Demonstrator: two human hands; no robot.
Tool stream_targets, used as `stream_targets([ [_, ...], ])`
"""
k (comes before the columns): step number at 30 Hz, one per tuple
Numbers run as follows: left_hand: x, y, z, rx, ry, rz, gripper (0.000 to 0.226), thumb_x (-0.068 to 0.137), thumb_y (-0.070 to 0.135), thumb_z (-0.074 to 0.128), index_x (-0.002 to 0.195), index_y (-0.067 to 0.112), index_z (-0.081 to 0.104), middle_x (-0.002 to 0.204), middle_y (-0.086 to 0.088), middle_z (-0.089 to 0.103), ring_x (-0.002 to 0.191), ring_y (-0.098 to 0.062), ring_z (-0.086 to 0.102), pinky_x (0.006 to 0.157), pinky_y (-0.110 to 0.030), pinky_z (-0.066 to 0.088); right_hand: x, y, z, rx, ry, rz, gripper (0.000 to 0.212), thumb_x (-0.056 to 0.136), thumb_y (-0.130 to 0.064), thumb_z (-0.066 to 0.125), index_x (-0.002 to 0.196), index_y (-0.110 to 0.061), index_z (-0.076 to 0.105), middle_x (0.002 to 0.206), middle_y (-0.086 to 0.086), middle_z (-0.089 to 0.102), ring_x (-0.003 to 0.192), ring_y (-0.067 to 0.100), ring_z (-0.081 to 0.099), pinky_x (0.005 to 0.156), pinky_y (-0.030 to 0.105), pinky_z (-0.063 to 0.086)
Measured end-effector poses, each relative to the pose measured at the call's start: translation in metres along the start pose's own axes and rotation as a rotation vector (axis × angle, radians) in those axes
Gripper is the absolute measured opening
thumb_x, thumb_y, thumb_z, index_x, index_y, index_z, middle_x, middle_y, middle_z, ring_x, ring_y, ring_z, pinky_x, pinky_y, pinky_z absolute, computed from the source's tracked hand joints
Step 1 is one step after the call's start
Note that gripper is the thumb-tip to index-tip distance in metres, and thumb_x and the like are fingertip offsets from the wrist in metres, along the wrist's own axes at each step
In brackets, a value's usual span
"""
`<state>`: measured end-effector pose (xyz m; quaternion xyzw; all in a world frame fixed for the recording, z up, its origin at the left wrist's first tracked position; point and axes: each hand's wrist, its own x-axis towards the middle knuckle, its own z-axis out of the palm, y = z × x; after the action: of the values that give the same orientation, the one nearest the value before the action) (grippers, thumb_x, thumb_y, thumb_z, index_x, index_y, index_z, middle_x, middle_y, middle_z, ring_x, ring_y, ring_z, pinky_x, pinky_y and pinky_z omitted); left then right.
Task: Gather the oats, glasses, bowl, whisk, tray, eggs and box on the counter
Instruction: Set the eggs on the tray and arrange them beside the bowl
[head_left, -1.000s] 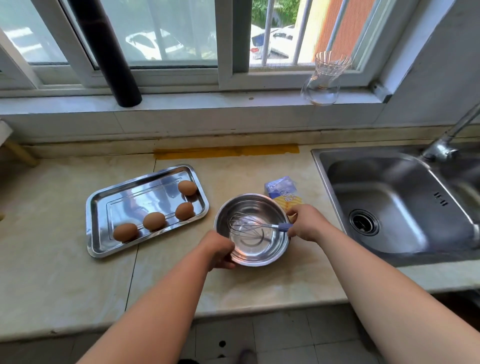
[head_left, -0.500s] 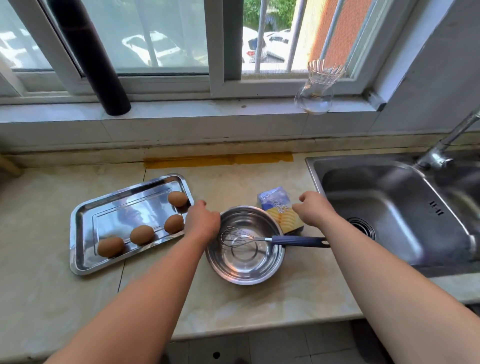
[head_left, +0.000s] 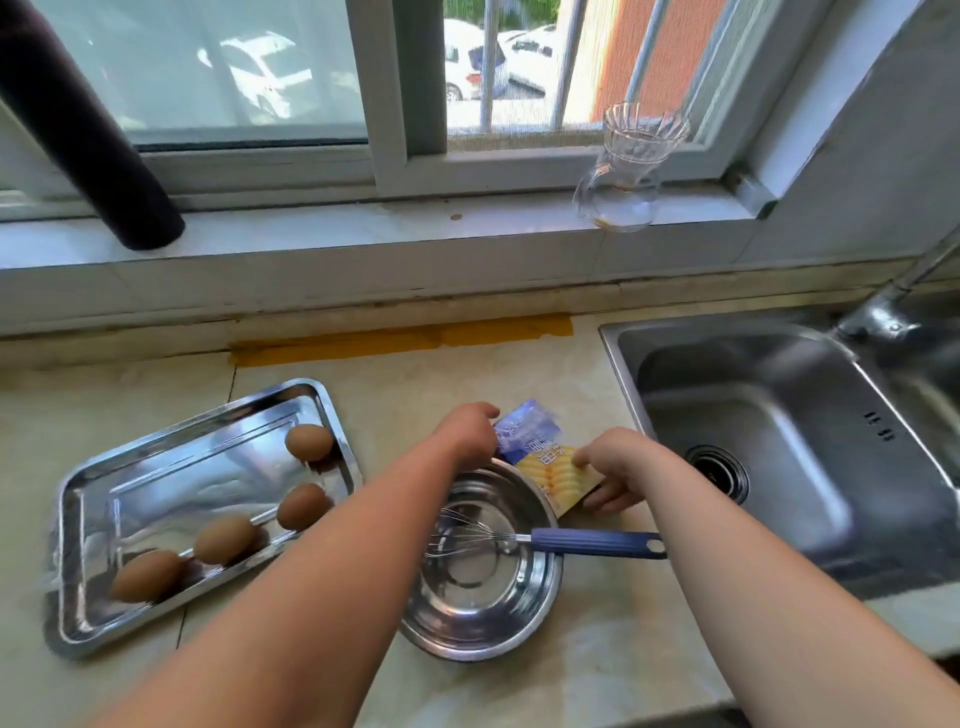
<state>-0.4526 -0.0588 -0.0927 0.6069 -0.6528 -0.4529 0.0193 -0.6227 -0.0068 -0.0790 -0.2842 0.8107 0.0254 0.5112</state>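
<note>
While both hands sit on the blue-and-yellow box (head_left: 535, 436), right hand (head_left: 618, 470) grips it: fingers (head_left: 584, 457) curled on the yellow face, thumb at the near edge. Left hand (head_left: 470, 436) curls over the blue end; can't tell if its fingers grip. Box lies on the beige stone bench (head_left: 597, 675), just behind the round steel bowl (head_left: 467, 623). Blue-handled wire whisk (head_left: 545, 540) rests in the bowl. 4 brown eggs (head_left: 309, 441) lie in the rectangular steel tray (head_left: 182, 467), left of the bowl.
</note>
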Motion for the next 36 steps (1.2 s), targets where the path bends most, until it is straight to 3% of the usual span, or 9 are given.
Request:
stream_targets([
  [2, 0.006, 0.003, -0.001, 0.013, 0.006, 0.021, 0.035, 0.091, 0.006, 0.049, 0.124, 0.008, 0.062, 0.124, -0.012, 0.065, 0.115, -0.028, 0.061, 0.085, -0.024, 0.043, 0.005, -0.005, -0.002, 0.053, 0.018, -0.027, 0.019, 0.096, -0.020, 0.041, 0.106, -0.005, 0.048, 0.073, 0.014, 0.062, 0.094, 0.032, 0.068, 0.068, 0.033, 0.053],
  [4, 0.015, 0.005, -0.004, 0.004, 0.025, 0.021, 0.040, 0.092, 0.007, 0.047, 0.131, 0.007, 0.056, 0.132, -0.013, 0.061, 0.120, -0.029, 0.057, 0.093, -0.027, 0.043, 0.010, -0.012, -0.003, 0.059, 0.014, -0.034, 0.020, 0.097, -0.019, 0.039, 0.102, -0.004, 0.051, 0.073, 0.013, 0.063, 0.098, 0.031, 0.069, 0.075, 0.034, 0.055],
  [8, 0.027, 0.006, -0.015, -0.052, 0.082, 0.027, 0.039, 0.094, 0.007, 0.043, 0.132, 0.004, 0.053, 0.133, -0.017, 0.058, 0.120, -0.032, 0.055, 0.094, -0.031, 0.043, 0.020, -0.030, 0.000, 0.136, 0.037, -0.066, 0.018, 0.098, -0.014, 0.038, 0.088, -0.004, 0.048, 0.063, 0.011, 0.063, 0.051, 0.017, 0.064, 0.054, 0.028, 0.051],
  [11, 0.032, 0.005, -0.018, -0.197, 0.086, 0.047, 0.031, 0.090, 0.012, 0.050, 0.120, 0.008, 0.059, 0.122, -0.014, 0.065, 0.106, -0.029, 0.062, 0.087, -0.035, 0.050, 0.025, -0.042, 0.006, 0.272, 0.065, -0.115, 0.010, 0.098, -0.011, 0.040, 0.098, -0.003, 0.045, 0.060, 0.010, 0.061, 0.038, 0.015, 0.061, 0.052, 0.030, 0.053],
  [16, 0.064, -0.014, 0.000, -0.367, -0.007, 0.033, 0.044, 0.066, 0.030, 0.059, 0.107, 0.018, 0.067, 0.103, -0.009, 0.073, 0.099, -0.033, 0.069, 0.084, -0.055, 0.056, 0.027, -0.050, 0.015, 0.450, 0.089, -0.143, 0.012, 0.097, -0.007, 0.041, 0.087, -0.003, 0.046, 0.071, 0.014, 0.061, 0.057, 0.024, 0.064, 0.066, 0.041, 0.056],
  [19, 0.041, -0.006, -0.009, -0.346, 0.006, 0.027, 0.037, 0.077, 0.022, 0.057, 0.111, 0.010, 0.066, 0.110, -0.012, 0.071, 0.105, -0.035, 0.066, 0.089, -0.051, 0.055, 0.026, -0.046, 0.015, 0.402, 0.156, -0.140, 0.013, 0.093, -0.008, 0.047, 0.081, -0.003, 0.050, 0.068, 0.015, 0.062, 0.051, 0.023, 0.066, 0.062, 0.040, 0.058],
  [21, 0.018, 0.000, -0.018, -0.316, 0.037, 0.008, 0.040, 0.092, 0.010, 0.049, 0.131, 0.003, 0.053, 0.130, -0.014, 0.059, 0.121, -0.034, 0.056, 0.101, -0.042, 0.048, 0.021, -0.043, 0.015, 0.257, 0.283, -0.157, 0.010, 0.087, -0.009, 0.053, 0.085, -0.001, 0.059, 0.064, 0.014, 0.063, 0.048, 0.025, 0.066, 0.061, 0.037, 0.059],
  [26, -0.018, -0.009, -0.033, -0.326, 0.185, 0.000, 0.046, 0.098, 0.007, 0.042, 0.143, 0.002, 0.042, 0.143, -0.015, 0.051, 0.129, -0.029, 0.050, 0.108, -0.033, 0.040, -0.007, -0.041, 0.017, 0.108, 0.581, -0.268, 0.014, 0.086, -0.021, 0.062, 0.090, -0.008, 0.060, 0.090, 0.011, 0.062, 0.080, 0.030, 0.057, 0.066, 0.030, 0.044],
  [36, -0.113, -0.094, -0.084, -0.403, 0.459, -0.106, 0.033, 0.093, 0.016, 0.051, 0.123, 0.016, 0.064, 0.126, -0.003, 0.065, 0.117, -0.022, 0.059, 0.103, -0.033, 0.045, -0.079, -0.087, 0.103, -0.086, 0.366, -0.706, 0.011, 0.082, -0.014, 0.058, 0.077, -0.020, 0.065, 0.091, 0.007, 0.070, 0.093, 0.026, 0.063, 0.080, 0.031, 0.049],
])
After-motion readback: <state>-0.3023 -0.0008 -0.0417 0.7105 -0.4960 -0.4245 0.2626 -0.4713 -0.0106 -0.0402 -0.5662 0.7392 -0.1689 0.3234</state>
